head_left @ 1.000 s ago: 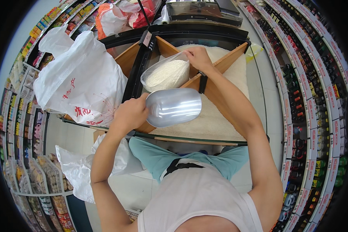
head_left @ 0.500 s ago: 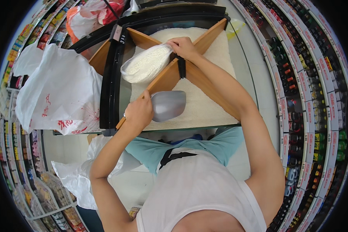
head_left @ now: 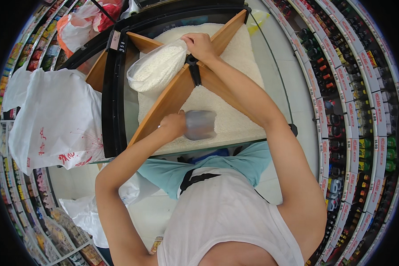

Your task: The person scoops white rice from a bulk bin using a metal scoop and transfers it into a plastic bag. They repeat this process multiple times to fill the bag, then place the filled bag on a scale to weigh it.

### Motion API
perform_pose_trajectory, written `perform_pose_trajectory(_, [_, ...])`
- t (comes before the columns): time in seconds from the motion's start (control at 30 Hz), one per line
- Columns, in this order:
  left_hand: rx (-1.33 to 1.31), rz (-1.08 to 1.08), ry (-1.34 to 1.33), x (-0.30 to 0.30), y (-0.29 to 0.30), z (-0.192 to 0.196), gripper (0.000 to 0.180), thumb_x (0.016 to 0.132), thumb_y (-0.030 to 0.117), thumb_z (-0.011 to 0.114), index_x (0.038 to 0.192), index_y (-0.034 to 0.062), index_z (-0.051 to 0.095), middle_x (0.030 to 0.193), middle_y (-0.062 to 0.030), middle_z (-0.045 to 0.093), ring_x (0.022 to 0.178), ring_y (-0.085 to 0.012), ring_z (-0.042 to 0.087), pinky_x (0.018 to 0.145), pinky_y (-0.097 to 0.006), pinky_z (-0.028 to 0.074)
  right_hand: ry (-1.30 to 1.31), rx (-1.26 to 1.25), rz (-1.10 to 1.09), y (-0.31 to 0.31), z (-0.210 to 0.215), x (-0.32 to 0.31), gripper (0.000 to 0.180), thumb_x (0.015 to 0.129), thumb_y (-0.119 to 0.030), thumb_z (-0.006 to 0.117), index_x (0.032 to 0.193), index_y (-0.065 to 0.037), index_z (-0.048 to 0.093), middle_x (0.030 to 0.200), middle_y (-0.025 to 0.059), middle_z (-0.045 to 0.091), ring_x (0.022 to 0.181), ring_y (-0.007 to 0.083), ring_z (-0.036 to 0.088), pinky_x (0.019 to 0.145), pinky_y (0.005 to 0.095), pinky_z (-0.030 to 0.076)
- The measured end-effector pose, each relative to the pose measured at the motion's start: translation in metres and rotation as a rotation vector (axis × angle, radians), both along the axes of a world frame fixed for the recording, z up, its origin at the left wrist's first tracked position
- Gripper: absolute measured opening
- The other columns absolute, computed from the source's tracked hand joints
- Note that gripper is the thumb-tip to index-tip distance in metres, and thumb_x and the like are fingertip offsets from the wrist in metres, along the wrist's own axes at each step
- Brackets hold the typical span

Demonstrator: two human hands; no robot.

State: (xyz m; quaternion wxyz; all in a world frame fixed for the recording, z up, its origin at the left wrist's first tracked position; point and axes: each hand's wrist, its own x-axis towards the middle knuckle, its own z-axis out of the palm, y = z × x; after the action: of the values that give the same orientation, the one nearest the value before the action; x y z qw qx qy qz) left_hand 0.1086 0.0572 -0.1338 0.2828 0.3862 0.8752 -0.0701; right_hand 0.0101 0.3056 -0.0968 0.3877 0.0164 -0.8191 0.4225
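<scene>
Shop aisle, round rice bin with wooden dividers. Left hand closed around grey scoop, down on rice. Right hand pinching clear bag mouth.

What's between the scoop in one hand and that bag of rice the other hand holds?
In the head view, a slanted wooden divider of the rice bin separates the scoop from the clear bag of rice.

I wear a white sleeveless top that leaves both my arms bare up to the shoulders. Below my hands, light teal shorts show, with a dark strap crossing at my waist.
</scene>
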Motion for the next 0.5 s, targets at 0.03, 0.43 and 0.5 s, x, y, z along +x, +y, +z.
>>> perform_pose_trajectory(0.03, [0.004,-0.013,-0.03,-0.001,0.004,-0.008,0.041,0.085,0.018,0.055,0.119,-0.0042,0.046,0.095,-0.0253,0.067,0.09,-0.0409,0.066,0.081,-0.048,0.053,-0.045,-0.04,0.021,0.0,0.003,0.003,0.018,0.086,-0.017,0.063,0.091,-0.003,0.072,0.086,0.0185,0.068,0.079,0.0367,0.066,0.072,0.0395,0.052])
perform_pose_trajectory(0.43, [0.197,0.008,-0.384,-0.02,-0.013,-0.044,0.041,0.088,0.017,0.05,0.124,-0.0002,0.041,0.108,-0.0272,0.063,0.1,-0.0406,0.061,0.085,-0.049,0.047,-0.109,-0.092,0.013,0.0,-0.002,-0.004,0.018,0.086,-0.018,0.063,0.092,-0.004,0.073,0.086,0.0184,0.068,0.079,0.036,0.066,0.072,0.0386,0.052])
perform_pose_trajectory(0.5, [0.353,0.024,-0.463,-0.021,-0.032,-0.046,0.037,0.088,0.016,0.049,0.121,-0.0006,0.043,0.105,-0.0272,0.063,0.097,-0.0393,0.062,0.082,-0.049,0.047,-0.119,-0.098,0.018,-0.001,-0.001,-0.003,0.018,0.086,-0.017,0.063,0.092,-0.004,0.073,0.086,0.0182,0.069,0.079,0.0355,0.066,0.072,0.0386,0.052])
